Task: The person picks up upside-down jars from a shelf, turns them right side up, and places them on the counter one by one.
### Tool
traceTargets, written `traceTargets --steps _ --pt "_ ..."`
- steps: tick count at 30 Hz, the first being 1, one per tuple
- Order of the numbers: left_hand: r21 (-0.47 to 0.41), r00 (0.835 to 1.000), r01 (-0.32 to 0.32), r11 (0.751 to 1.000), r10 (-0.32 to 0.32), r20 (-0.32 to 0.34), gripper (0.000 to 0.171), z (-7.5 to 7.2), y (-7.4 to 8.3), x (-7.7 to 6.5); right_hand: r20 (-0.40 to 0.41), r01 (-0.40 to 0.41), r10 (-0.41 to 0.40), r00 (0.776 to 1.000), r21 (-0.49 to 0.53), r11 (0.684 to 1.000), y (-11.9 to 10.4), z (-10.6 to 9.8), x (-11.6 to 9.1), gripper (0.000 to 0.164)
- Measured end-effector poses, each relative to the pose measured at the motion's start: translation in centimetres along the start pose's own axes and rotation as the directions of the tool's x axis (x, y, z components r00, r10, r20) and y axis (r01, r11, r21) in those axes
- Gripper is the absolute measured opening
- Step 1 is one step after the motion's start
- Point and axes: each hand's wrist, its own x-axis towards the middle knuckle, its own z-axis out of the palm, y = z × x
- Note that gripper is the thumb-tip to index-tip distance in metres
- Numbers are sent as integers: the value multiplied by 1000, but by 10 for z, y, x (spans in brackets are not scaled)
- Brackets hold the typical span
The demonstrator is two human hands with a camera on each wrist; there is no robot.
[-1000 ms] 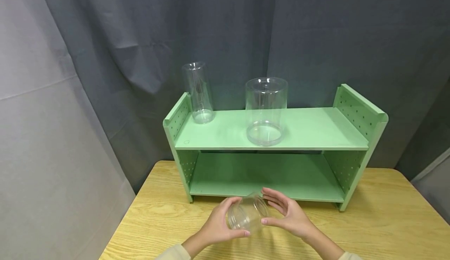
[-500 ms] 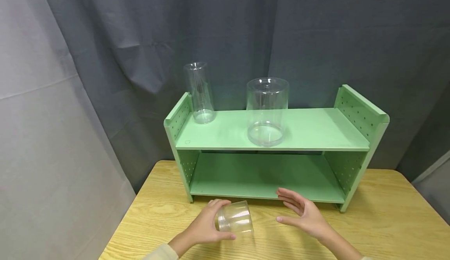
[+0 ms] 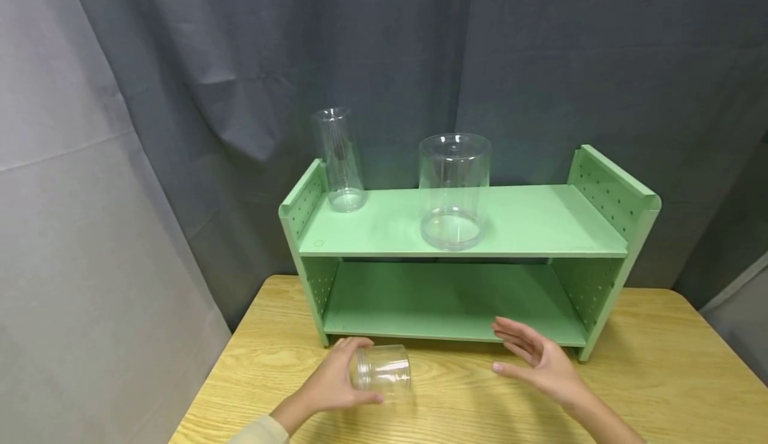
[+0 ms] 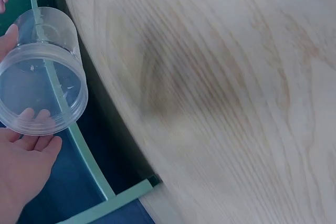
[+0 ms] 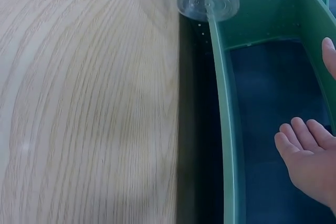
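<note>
In the head view a clear plastic jar (image 3: 387,369) lies on its side above the wooden table, held by my left hand (image 3: 333,381). Thumb and fingers curve round its threaded mouth, which points left; the base points right. Close up in the left wrist view, the jar (image 4: 58,40) shows its round open rim, with fingertips of the left hand (image 4: 26,166) against it. To the right, my right hand (image 3: 543,367) hovers apart from the jar, its fingers relaxed and holding nothing. The right wrist view also shows this right hand (image 5: 312,161) with nothing in it.
Behind the hands stands a green two-tier shelf (image 3: 462,254) on the wooden table (image 3: 258,364). On its upper tier are a tall narrow clear cylinder (image 3: 340,157) at left and a wider clear cylinder (image 3: 454,191) near the middle. Grey curtains (image 3: 384,44) hang behind.
The right hand has come away from the jar and moved right. My left hand has carried the jar leftward, and its base has swung round to face right.
</note>
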Motion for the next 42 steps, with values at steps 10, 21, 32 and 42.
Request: traceTargets --steps 10,21,32,42 --pt "41 1000 -10 999 11 -24 85 -14 -11 0 -39 -45 42 998 -78 996 -3 -35 -9 64" --pt "121 999 -39 992 34 42 81 -17 -17 2 -112 -52 40 993 -113 992 -10 -85 -20 60" --pt "190 995 -49 981 31 100 83 -19 -13 8 -237 -11 -47 970 -237 971 -25 -115 -23 59" --pt "246 990 -70 967 38 134 81 -25 -6 11 -462 10 -63 885 -117 993 -40 -127 -20 44"
